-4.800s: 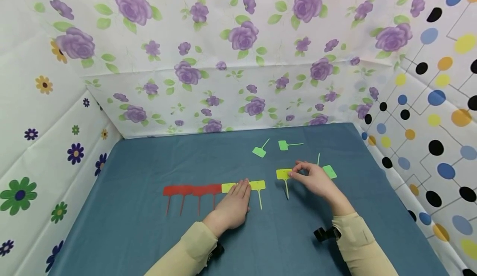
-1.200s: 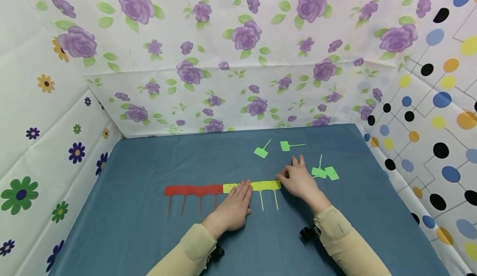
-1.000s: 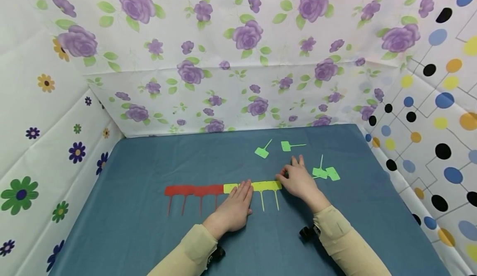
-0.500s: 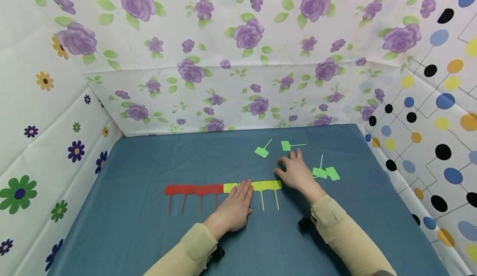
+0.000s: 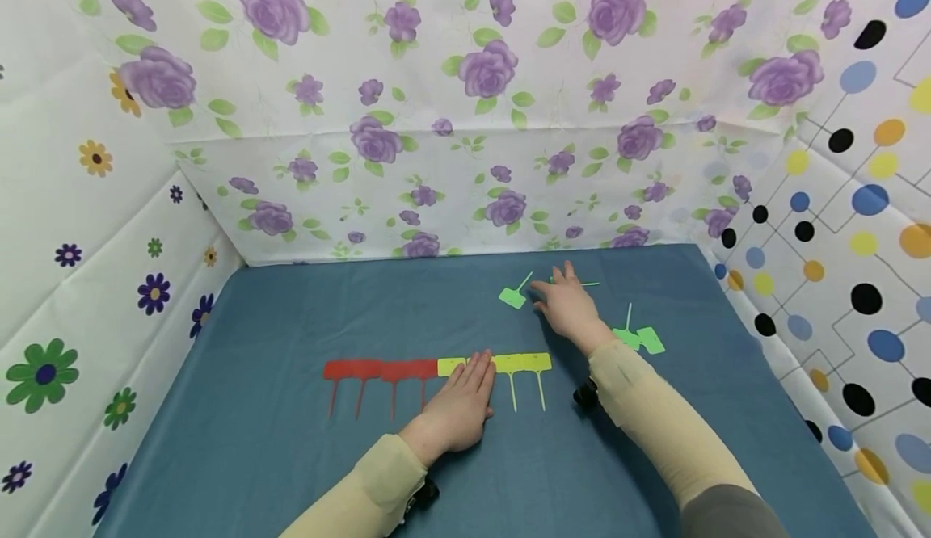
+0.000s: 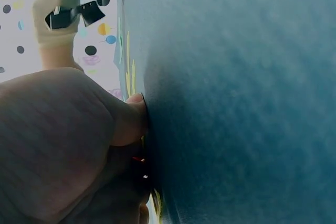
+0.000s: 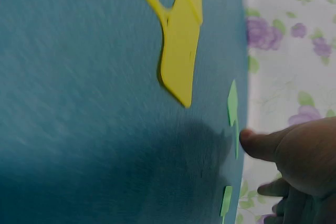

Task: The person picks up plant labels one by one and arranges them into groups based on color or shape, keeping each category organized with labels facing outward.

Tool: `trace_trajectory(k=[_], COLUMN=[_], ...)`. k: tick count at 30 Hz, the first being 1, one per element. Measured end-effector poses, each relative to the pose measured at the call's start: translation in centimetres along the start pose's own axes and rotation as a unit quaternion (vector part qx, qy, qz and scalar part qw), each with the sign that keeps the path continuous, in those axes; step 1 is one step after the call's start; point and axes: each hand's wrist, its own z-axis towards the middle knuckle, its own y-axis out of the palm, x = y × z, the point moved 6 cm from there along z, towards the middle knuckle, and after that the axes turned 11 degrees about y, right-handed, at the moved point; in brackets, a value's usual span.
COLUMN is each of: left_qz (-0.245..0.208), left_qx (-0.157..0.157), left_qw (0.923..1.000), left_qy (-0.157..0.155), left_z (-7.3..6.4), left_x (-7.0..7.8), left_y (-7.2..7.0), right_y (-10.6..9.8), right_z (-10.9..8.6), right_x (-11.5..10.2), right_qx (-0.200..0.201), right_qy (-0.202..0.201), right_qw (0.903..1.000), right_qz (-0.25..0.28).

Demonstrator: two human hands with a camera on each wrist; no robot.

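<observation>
Lying flat on the bench (image 5: 247, 441), left grip (image 5: 452, 410) overlaps yellow tags (image 5: 522, 362), at least three, lined beside four red tags (image 5: 381, 370). Right grip (image 5: 570, 307), spread, partly hides one of four green tags (image 5: 512, 299).

Head view: seen from where I stand, set high above the near side of the tabletop (image 5: 240, 425), facing forward and down; the widest, taking in both far corners
Left wrist view: close and low, turned sideways, looking past the left hand (image 6: 58, 140) to the dotted sheet (image 6: 100, 40) beyond the right edge
Right wrist view: likewise close, sideways, far edge and flowered sheet (image 7: 286, 72) along one side
Shared, head and right wrist: yellow tags (image 7: 181, 51), green tags (image 7: 232, 103), right hand (image 7: 310, 161), far edge
</observation>
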Motion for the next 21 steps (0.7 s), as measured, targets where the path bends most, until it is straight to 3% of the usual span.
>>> trace_trajectory(k=[5,10,15,21], left_qz=[0.007,0.01,0.004,0.009], left_qx=[0.0,0.003,0.004,0.005], left_qw=[1.0,0.9999,1.0,0.9999], left_qy=[0.0,0.005,0.006,0.006], left_z=[-0.1,-0.1,0.2,0.6], left_x=[0.3,0.4,-0.1,-0.4], left_y=[-0.1,0.1,0.6,0.9], right_y=[0.6,1.6,2.0,1.4], right_z=[1.8,3.1,4.3,4.5], right_x=[-0.8,-1.8,-3.0,-4.4], right_qx=[-0.004,-0.06,-0.094,-0.074], right_qy=[-0.05,-0.082,-0.063,-0.041], right_qw=[0.9986,0.9941,0.9896,0.9867], right_qz=[-0.017,-0.04,-0.088,-0.139])
